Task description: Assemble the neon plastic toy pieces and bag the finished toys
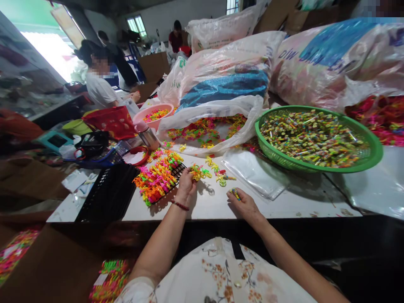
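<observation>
My left hand [186,184] is closed on a small bunch of bright plastic toy pieces [198,172], just right of a black tray [176,172] packed with rows of neon pieces [158,179]. A red bead bracelet sits on that wrist. My right hand [243,204] rests on the white table [284,202] with its fingers pinched round a small wrapped candy [235,193]. Loose coloured pieces [219,172] lie between and beyond the hands.
A green basket [372,158] full of wrapped candies stands at right, clear flat bags [252,172] beside it. An open plastic sack [214,115] of coloured pieces, a pink bowl [140,115], a metal cup [148,135] and black crates [109,195] surround them. Other people sit far left.
</observation>
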Demonstrator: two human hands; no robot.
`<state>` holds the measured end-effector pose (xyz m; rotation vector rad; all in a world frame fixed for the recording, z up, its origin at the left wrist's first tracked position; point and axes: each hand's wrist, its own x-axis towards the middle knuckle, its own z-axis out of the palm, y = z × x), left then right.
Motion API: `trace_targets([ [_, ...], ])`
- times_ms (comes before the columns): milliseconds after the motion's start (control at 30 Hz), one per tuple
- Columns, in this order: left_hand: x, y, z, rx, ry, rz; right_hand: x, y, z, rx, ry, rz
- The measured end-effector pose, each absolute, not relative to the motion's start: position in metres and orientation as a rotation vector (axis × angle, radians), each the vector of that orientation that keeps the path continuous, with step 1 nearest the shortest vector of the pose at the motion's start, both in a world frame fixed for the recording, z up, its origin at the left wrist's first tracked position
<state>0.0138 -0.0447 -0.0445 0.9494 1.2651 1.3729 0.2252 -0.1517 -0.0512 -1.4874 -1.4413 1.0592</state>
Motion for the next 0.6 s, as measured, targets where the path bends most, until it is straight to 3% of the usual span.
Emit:
trace_targets([
  [133, 0.009, -0.057, -0.041, 1.242, 1.450, 1.305, 0.212, -0.143, -0.050, -1.467, -1.450, 1.047],
  [300, 0.005, -0.069, -0.035, 1.836, 1.775, 0.876, 0.196, -0.129, -0.047, -1.472, -1.464, 1.022],
  [600, 0.008, -0.075, -0.036, 2.296, 1.668, 0.868, 0.188, -0.100, -0.042, -1.368, -1.609, 0.909],
])
